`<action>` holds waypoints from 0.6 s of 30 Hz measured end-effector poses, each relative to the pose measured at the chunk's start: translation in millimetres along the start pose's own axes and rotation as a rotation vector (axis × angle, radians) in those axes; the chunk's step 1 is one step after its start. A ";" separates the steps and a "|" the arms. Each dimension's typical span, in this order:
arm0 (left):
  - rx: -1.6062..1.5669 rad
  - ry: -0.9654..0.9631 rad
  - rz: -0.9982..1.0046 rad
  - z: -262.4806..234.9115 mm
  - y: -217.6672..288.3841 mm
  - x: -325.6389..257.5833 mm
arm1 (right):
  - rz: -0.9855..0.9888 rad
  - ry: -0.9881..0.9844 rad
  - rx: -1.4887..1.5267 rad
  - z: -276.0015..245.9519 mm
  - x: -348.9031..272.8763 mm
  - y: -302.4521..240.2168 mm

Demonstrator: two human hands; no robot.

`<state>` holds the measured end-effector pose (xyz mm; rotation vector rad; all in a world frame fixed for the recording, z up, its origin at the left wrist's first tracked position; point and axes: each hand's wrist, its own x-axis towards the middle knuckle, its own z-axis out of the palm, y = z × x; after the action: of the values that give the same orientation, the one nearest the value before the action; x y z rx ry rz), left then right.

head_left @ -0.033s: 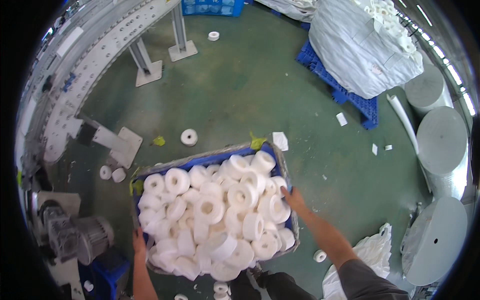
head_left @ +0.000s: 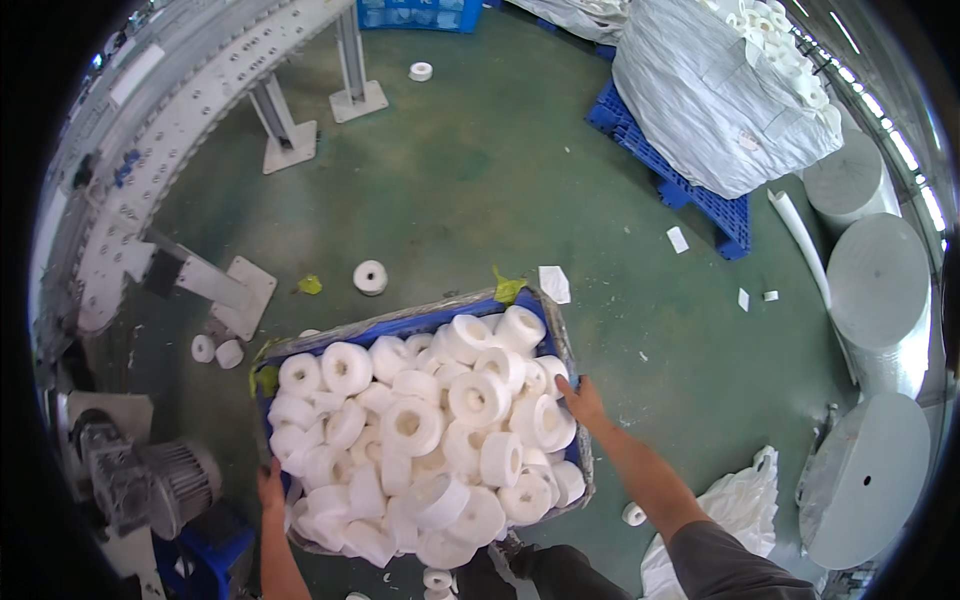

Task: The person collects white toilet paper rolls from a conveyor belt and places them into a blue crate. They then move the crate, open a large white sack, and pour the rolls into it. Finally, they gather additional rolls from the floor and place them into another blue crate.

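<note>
A blue rectangular bin (head_left: 375, 330) with a worn, grey-wrapped rim is in front of me, slightly tilted in the view. White paper rolls (head_left: 412, 424) with hollow cores are heaped in it up to the rim and above. On the bin's left side, my left hand (head_left: 271, 488) is closed on the edge. My right hand (head_left: 586, 403) grips the opposite side, its thumb over the rim beside the rolls. The fingers under both edges are partly hidden. Yellow-green scraps (head_left: 509, 287) cling to the bin's far right corner and its left corner.
A metal conveyor frame (head_left: 225, 65) on bolted legs curves along the left, with a motor (head_left: 180, 485) below it. At the far right a white sack of rolls (head_left: 715, 110) rests on a blue pallet (head_left: 670, 165). Large reels (head_left: 865, 480) line the right. Loose rolls (head_left: 370, 278) lie on the floor.
The whole scene sits slightly further left in the view. Both hands keep their places on the bin, and the rolls lie as before.
</note>
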<state>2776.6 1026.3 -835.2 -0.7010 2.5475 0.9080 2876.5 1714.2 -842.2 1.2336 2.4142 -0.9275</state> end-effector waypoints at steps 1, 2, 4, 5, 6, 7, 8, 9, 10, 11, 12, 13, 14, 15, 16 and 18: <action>-0.147 0.074 0.066 -3.1 -17.6 9.8 | 0.006 -0.039 0.069 -3.2 2.4 3.0; -0.024 0.013 0.021 2.1 16.6 18.6 | 0.042 -0.051 0.140 -6.2 4.0 15.4; 0.138 -0.121 -0.091 -1.9 54.9 34.4 | 0.104 0.021 0.189 -5.9 -0.2 28.8; 0.168 -0.195 -0.156 -6.7 43.3 48.0 | 0.111 -0.003 0.210 -8.5 4.6 22.4; -0.208 -0.072 -0.159 -51.5 -56.6 51.5 | 0.076 -0.132 0.254 15.2 10.2 -4.5; -0.448 -0.177 -0.194 15.1 -12.4 53.2 | 0.153 -0.091 0.238 -1.2 7.0 20.4; -0.534 -0.174 -0.136 -0.5 -41.8 54.4 | 0.143 -0.131 0.258 5.2 3.2 8.1; -0.619 -0.167 -0.079 -19.4 -69.4 49.0 | 0.131 -0.176 0.275 12.6 -0.4 -3.8; -0.677 -0.271 -0.139 18.2 -40.4 50.3 | 0.143 -0.130 0.251 -4.1 6.7 5.0; -0.585 -0.215 -0.101 7.7 -39.7 52.6 | 0.156 -0.176 0.273 6.8 16.2 11.0; -0.492 -0.151 -0.067 -6.0 -39.5 51.2 | 0.142 -0.195 0.226 10.6 25.3 20.3; -0.398 -0.074 -0.045 -29.0 -44.8 43.7 | 0.118 -0.229 0.174 18.3 29.9 21.1; 0.034 0.085 -0.095 -15.8 -18.8 35.3 | 0.140 -0.217 0.176 7.6 38.1 23.4; 0.222 0.111 -0.044 -4.5 6.0 19.3 | 0.160 -0.209 0.180 -5.7 46.6 26.9; 0.276 0.155 -0.110 -10.0 25.1 -5.1 | 0.166 -0.217 0.200 -17.7 47.0 14.9; 0.315 0.244 -0.219 -21.2 74.6 -54.8 | 0.195 -0.253 0.126 -52.3 59.3 -5.6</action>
<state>2776.8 1080.8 -757.4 -1.0155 2.6651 0.3564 2838.8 1782.9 -830.1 1.2810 2.0290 -1.1158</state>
